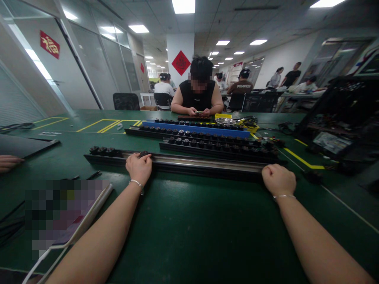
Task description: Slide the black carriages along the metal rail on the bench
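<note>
A long black rail (204, 169) with a silvery channel lies across the green table in front of me. Several black knob-like pieces (102, 150) sit in its left end. My left hand (138, 169) is closed over the rail to the right of them, fingers on another small black piece (144, 153); the hand partly hides it. At the rail's right end my right hand (278, 180) is closed around the end, which it covers.
Behind lie two more black rails and a blue rail (195, 128), fitted with similar pieces. Left stands a tablet-like device (71, 213) with a white cable. Another person's hand (10, 162) is at the left edge. A person (197, 94) sits opposite; cables and equipment (331, 138) are right.
</note>
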Tool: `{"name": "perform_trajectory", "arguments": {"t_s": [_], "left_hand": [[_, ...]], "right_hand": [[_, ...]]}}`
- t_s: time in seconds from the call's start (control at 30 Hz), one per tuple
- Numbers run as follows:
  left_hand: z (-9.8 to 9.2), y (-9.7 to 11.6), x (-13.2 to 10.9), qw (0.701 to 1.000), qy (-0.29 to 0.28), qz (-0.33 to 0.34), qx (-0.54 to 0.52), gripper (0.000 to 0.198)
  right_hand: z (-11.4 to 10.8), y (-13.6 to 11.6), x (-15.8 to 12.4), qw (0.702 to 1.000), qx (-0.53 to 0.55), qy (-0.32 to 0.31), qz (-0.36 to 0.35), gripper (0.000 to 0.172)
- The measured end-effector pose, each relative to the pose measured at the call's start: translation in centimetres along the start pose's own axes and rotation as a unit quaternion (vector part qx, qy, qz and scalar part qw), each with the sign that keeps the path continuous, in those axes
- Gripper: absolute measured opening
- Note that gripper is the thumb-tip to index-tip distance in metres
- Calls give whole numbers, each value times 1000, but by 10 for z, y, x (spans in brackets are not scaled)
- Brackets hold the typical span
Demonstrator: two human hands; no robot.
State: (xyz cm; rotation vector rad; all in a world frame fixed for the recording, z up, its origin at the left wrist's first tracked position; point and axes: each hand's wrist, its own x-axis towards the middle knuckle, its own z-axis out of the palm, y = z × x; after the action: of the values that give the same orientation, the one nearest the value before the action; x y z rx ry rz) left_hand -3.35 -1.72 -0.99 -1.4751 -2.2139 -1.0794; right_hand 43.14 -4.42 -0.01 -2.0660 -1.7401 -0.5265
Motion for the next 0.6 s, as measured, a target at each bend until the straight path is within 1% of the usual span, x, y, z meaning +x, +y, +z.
{"name": "perform_trajectory", "arguments": {"t_s": [0.3,0.6], "left_hand": [[-1,4,-3,1000,-6,13,-6,31],[-1,5,-4,1000,0,14,-2,30]], "right_hand": [[-1,0,0,1000,8,-13,9,30],[-1,0,-1,1000,18,1,-3,32]]}}
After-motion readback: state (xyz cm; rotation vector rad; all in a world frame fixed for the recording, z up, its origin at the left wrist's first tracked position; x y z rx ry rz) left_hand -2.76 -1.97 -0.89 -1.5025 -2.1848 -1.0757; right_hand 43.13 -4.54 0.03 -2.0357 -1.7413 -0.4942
